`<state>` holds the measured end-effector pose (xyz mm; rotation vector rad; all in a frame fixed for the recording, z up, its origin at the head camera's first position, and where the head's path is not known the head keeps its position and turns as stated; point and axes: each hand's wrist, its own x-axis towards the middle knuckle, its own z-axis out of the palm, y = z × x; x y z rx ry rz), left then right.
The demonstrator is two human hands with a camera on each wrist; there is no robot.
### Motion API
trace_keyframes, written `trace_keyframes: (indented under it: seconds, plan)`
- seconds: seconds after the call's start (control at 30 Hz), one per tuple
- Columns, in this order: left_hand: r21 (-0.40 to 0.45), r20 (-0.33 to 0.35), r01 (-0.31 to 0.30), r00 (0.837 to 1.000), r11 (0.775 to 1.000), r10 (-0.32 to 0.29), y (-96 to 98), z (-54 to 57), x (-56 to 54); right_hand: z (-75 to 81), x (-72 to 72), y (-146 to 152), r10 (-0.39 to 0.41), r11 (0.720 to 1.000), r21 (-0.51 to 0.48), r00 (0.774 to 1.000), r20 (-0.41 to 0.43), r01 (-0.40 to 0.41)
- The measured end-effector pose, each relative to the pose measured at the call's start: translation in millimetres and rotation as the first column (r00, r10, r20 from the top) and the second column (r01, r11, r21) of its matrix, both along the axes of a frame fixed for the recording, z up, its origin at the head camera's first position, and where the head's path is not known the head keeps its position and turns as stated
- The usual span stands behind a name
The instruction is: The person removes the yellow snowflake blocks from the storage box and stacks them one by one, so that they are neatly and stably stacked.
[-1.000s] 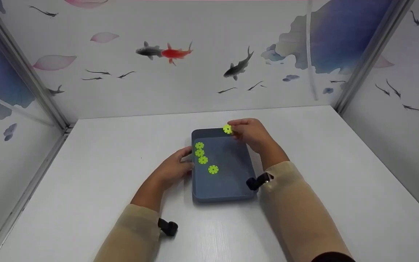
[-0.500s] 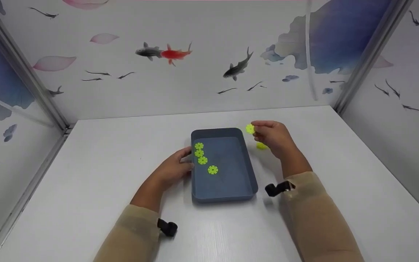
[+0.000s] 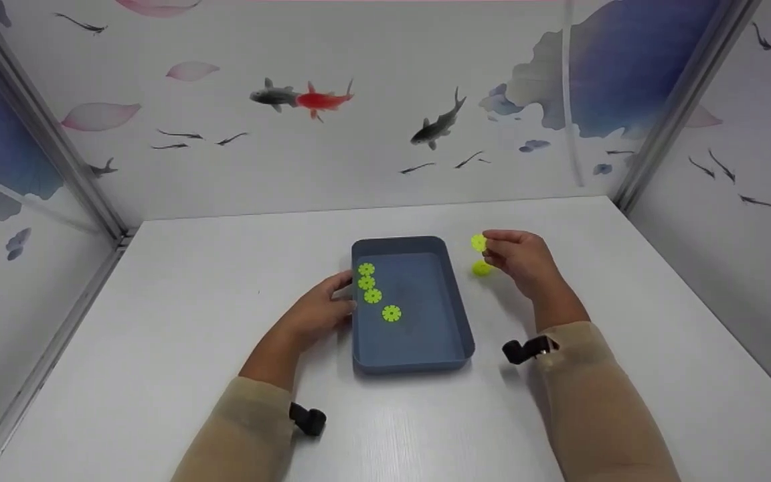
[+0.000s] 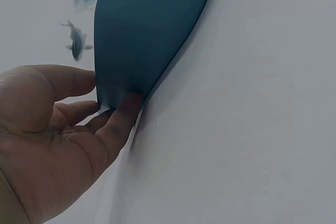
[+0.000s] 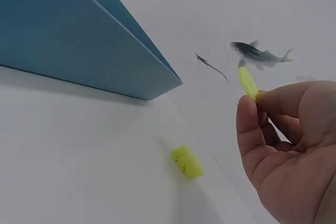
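Note:
My right hand (image 3: 523, 261) pinches a yellow-green notched disc (image 3: 478, 242) between thumb and fingertips, above the table right of the tray. In the right wrist view this disc (image 5: 248, 83) appears nearly edge-on. Just below it on the table is a short, thick yellow-green piece (image 5: 187, 162), like a stack of such discs. My left hand (image 3: 318, 308) rests its fingertips against the outer left wall of the blue-grey tray (image 3: 425, 355). Several notched discs (image 3: 373, 296) lie flat inside the tray, along its left side and toward the middle.
The white table (image 3: 191, 301) is enclosed by a back wall (image 3: 372, 167) and side walls printed with fish and petals. Metal posts (image 3: 687, 100) stand at the corners. Black wrist cameras (image 3: 308, 420) stick out from both sleeves.
My right hand has moved right, from over the tray's far edge to beside the tray, still pinching the disc. The thick piece on the table has come into sight. My left hand stays put.

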<state>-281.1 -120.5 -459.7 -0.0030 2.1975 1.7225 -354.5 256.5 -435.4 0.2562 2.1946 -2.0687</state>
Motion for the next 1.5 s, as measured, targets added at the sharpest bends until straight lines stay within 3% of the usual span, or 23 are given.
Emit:
trace_keyframes:
  seconds: [0.57,1.5]
  plan:
    - [-0.023,0.001,-0.003,1.0,1.0,0.003,-1.5,-2.5,-2.0,-35.7,-7.6,15,-0.07,0.996,0.066,0.986,0.15,0.06]
    - [-0.007,0.012,-0.012,1.0,1.0,0.012,0.1,-1.3,-1.6,-37.5,-4.5,12,-0.116,0.993,0.049,0.983,0.144,0.11]
